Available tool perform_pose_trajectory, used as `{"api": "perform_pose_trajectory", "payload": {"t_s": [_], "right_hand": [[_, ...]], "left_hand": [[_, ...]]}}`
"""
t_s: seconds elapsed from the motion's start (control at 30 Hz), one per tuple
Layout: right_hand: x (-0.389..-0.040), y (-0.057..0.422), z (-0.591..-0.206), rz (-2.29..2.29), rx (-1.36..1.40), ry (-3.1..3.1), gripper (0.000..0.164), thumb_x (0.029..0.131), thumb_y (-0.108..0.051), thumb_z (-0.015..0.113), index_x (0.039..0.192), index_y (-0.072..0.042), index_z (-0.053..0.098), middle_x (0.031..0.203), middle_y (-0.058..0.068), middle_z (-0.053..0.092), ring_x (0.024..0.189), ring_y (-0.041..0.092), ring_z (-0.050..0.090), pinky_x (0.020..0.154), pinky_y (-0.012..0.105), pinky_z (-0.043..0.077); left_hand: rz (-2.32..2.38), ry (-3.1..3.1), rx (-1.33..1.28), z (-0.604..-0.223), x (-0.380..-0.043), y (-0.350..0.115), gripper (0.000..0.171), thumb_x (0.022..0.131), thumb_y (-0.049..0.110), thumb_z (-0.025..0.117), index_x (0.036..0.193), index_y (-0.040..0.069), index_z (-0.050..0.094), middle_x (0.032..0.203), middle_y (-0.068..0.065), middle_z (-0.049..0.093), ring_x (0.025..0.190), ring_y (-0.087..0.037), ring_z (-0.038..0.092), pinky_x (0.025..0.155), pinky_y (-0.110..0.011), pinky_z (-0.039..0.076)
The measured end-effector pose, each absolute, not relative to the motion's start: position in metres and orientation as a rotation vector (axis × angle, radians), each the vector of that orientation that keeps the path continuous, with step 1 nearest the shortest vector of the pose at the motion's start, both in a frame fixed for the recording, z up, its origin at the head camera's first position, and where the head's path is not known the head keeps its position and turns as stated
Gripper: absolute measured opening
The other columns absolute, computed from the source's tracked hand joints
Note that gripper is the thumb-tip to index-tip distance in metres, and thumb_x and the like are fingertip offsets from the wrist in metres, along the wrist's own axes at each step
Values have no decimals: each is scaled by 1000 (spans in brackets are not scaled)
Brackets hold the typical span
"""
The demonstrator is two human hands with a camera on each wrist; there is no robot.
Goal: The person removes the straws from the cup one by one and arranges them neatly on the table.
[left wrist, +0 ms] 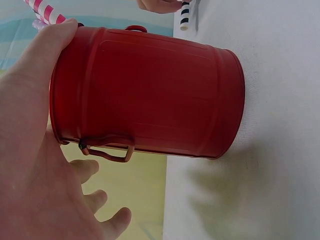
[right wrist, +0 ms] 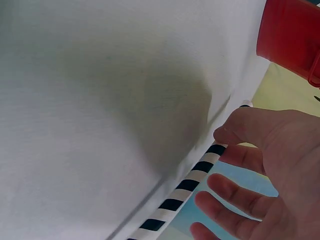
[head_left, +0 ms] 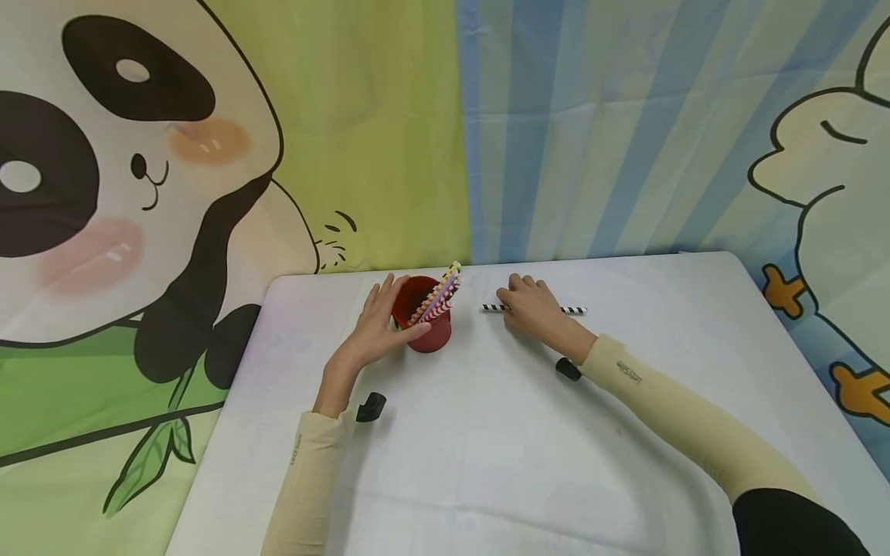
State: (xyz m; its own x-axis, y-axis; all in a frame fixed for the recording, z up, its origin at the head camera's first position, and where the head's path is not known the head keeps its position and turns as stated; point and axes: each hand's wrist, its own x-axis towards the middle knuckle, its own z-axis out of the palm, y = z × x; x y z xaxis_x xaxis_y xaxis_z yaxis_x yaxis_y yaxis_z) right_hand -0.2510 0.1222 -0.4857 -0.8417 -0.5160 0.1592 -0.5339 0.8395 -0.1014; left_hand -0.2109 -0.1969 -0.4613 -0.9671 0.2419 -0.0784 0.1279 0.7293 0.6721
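A small red metal bucket (head_left: pixel 431 338) with side handles stands at the far side of the table, tilted in the left wrist view. Several patterned paper straws (head_left: pixel 443 297) lean out of its mouth to the right. My left hand (head_left: pixel 378 328) holds the bucket from its left, thumb along the near rim and fingers spread round the far side. To the right of it, my right hand (head_left: pixel 531 309) pinches a black-and-white striped paper straw (right wrist: pixel 187 185) between thumb and index finger. That straw lies crosswise, close over the cloth; its other fingers are loosely bent beneath.
A white cloth covers the table (head_left: pixel 487 463). Printed curtains with a panda (head_left: pixel 208 154) and blue stripes hang right behind its far edge. Black wrist-camera pieces (head_left: pixel 371 407) sit beside each forearm.
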Motion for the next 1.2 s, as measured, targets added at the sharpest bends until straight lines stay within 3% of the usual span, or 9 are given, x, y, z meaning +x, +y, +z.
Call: {"api": "perform_pose_trajectory", "payload": {"t_s": [0.47, 1.2], "right_hand": [[-255, 113, -489, 179, 765, -2968, 8, 90, -10, 65, 99, -10, 66, 105, 15, 59, 91, 35, 56, 73, 45, 46], [-260, 110, -488, 196, 708, -3054, 4, 91, -13, 64, 92, -9, 63, 96, 12, 59, 88, 33, 56, 74, 46, 47]], "left_hand": [[1040, 2776, 288, -463, -211, -197, 97, 80, 74, 66, 157, 46, 15, 170, 7, -1, 157, -30, -9, 117, -73, 11], [1047, 2780, 288, -463, -211, -197, 96, 79, 76, 65, 156, 49, 15, 170, 9, 1, 157, -31, -7, 118, -73, 11]]}}
